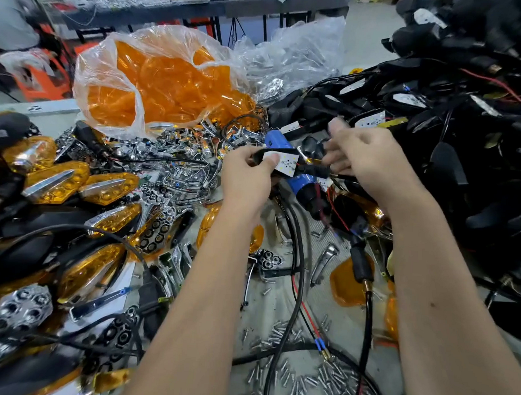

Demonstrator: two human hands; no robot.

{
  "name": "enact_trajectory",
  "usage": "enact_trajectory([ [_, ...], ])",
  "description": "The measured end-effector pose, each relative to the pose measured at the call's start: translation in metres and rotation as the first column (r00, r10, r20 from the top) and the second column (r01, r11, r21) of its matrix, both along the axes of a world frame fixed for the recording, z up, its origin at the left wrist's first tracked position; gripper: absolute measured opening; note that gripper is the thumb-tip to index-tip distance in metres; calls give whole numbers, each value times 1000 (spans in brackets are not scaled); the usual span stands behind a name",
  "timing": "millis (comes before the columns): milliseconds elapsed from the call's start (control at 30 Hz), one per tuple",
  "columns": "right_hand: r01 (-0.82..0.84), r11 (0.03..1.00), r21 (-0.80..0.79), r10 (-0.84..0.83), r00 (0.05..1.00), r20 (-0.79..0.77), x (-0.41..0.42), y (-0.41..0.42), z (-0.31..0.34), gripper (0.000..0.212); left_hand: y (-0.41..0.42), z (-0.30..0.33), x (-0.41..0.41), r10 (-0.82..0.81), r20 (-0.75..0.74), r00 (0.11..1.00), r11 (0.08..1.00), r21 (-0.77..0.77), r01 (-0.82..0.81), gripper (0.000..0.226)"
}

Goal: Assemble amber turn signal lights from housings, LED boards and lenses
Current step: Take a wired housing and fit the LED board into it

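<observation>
A small white LED board (pixel 287 164) was pinched at its near corner between the thumb and curled fingers of the left hand (pixel 248 179), held above the cluttered table (pixel 327 291) and just in front of a blue power screwdriver (pixel 295 169). The right hand (pixel 369 162) was kept close beside it, its fingers curled around the black wired housing (pixel 314 147) joined to that board. Amber lenses (pixel 168 84) were heaped in a clear plastic bag (pixel 116 59) behind the hands, finished lights (pixel 56 181) were piled at the left, and loose screws (pixel 294 373) were scattered nearest the camera.
</observation>
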State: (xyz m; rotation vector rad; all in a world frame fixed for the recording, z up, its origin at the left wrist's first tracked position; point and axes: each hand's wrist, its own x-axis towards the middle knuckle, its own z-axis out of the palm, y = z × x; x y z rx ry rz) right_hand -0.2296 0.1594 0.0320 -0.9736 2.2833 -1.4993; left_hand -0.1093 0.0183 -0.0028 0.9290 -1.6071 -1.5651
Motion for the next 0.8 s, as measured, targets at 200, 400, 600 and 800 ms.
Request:
enact_trajectory([
  [200,-70,921,384,143,976,-166,4,7,-2,41,1,-3,2,106,-86,991,987,133,-94,18],
  [400,-25,958,287,95,968,-231,-2,7,-7,7,-6,8,20,161,-139,977,969,209,-130,5],
  [600,-122,990,-64,92,933,-349,15,-13,7,8,-14,24,26,370,-227,901,885,382,-268,17],
  [800,-485,874,19,481,862,-157,73,-50,28,11,-56,39,59,573,-315,757,771,521,-366,10],
])
